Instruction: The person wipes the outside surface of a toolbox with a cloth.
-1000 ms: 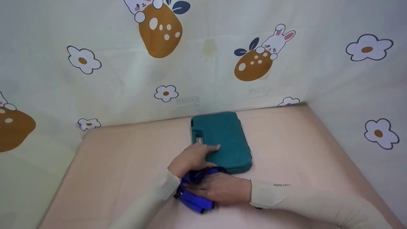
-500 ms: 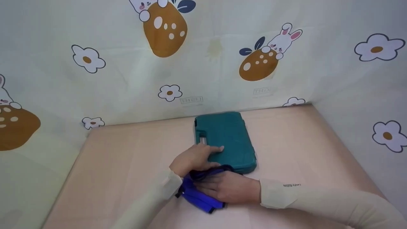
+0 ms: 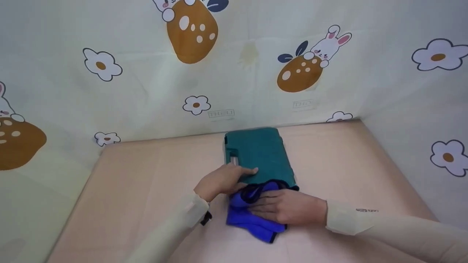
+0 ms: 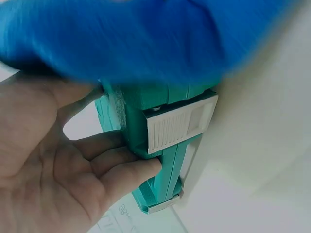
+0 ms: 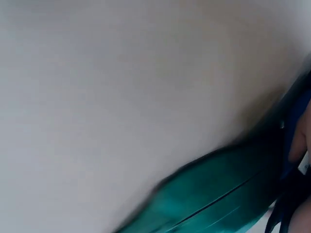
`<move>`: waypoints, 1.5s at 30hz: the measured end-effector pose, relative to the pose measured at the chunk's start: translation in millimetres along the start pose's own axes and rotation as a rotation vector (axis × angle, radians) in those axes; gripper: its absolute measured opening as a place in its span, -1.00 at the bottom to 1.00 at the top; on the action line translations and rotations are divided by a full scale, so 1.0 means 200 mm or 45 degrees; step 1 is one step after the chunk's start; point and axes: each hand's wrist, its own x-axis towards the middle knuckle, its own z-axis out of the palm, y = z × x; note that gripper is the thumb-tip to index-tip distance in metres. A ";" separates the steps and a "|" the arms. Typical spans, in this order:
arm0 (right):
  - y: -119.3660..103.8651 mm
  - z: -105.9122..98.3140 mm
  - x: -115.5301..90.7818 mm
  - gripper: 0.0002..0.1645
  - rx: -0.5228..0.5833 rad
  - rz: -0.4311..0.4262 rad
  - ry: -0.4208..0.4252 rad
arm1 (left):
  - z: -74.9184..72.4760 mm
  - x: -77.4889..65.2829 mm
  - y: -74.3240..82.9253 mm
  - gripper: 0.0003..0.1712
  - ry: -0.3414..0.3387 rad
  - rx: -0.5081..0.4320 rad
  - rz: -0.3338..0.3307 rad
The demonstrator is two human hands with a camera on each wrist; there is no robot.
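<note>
A teal plastic carrying case (image 3: pixel 259 153) with a cut-out handle lies on the table. My left hand (image 3: pixel 223 180) grips its handle edge, with one digit stretched across the top. In the left wrist view, the fingers curl at the edge beside a pale latch (image 4: pixel 180 124). At the case's near end is a crumpled blue cloth (image 3: pixel 252 219) with black edging. My right hand (image 3: pixel 289 206) lies on this cloth with straight fingers side by side, its thumb hidden in the head view. Blue fabric (image 4: pixel 146 39) also hangs across the top of the left wrist view.
The table (image 3: pixel 153 175) has a pale pink cover. A printed curtain (image 3: pixel 146 84) with rabbits and flowers stands behind it and along both sides. A small black object (image 3: pixel 206 218) sits beside the left wrist.
My right hand has slid rightward along the case's near end, and the blue cloth has moved with it, spreading out. The left hand keeps its grip. The head view has shifted slightly.
</note>
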 end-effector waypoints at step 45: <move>0.02 0.02 0.15 -0.49 -0.037 -0.009 0.079 | 0.00 -0.01 -0.01 -0.48 0.002 -0.002 0.060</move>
